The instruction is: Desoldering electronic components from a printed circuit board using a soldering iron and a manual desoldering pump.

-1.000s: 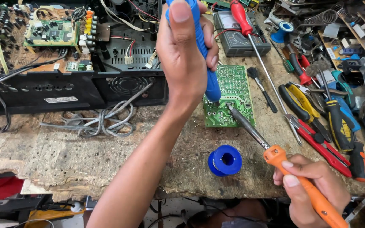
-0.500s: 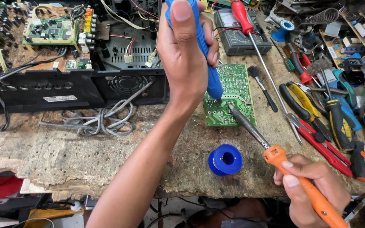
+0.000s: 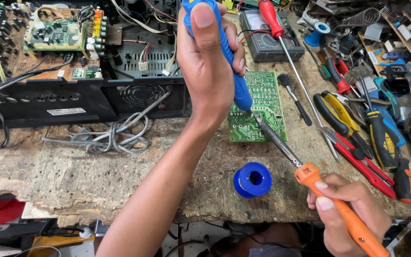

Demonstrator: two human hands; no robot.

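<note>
While the left forearm reaches up across the bench, the left hand (image 3: 210, 66) is clenched round a blue desoldering pump (image 3: 224, 52), held nearly upright, nozzle down on the green circuit board (image 3: 262, 107). Lower right, the right hand (image 3: 350, 216) grips an orange-handled soldering iron (image 3: 310, 178) like a pen; its tip meets the board just beside the nozzle; a blue solder spool (image 3: 252, 180) lies between both hands.
</note>
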